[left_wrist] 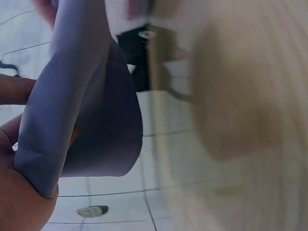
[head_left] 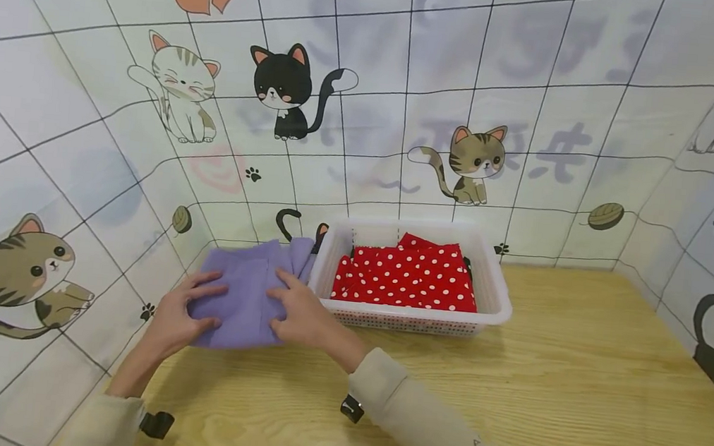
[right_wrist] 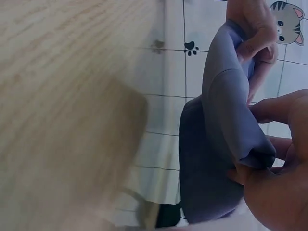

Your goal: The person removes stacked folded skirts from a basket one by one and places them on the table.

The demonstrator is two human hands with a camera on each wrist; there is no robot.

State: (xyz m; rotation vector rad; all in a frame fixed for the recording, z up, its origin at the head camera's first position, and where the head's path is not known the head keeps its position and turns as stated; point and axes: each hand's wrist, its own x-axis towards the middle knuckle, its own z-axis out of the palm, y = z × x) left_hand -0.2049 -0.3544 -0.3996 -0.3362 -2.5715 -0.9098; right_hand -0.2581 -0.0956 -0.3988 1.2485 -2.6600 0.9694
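Both hands hold a folded purple cloth at the left of the table, beside the white basket. My left hand grips its left edge, thumb in front and fingers over the top. On the other side, my right hand pinches the cloth's right part. The right wrist view shows the fabric bunched between that thumb and the fingers. In the left wrist view the cloth hangs in a fold above the table, with its lower layer drooping.
A white plastic basket stands against the back wall, with a folded red cloth with white dots inside. Wood-grain table extends to the right and front. Cat-printed tiled sheeting covers the walls behind and at both sides.
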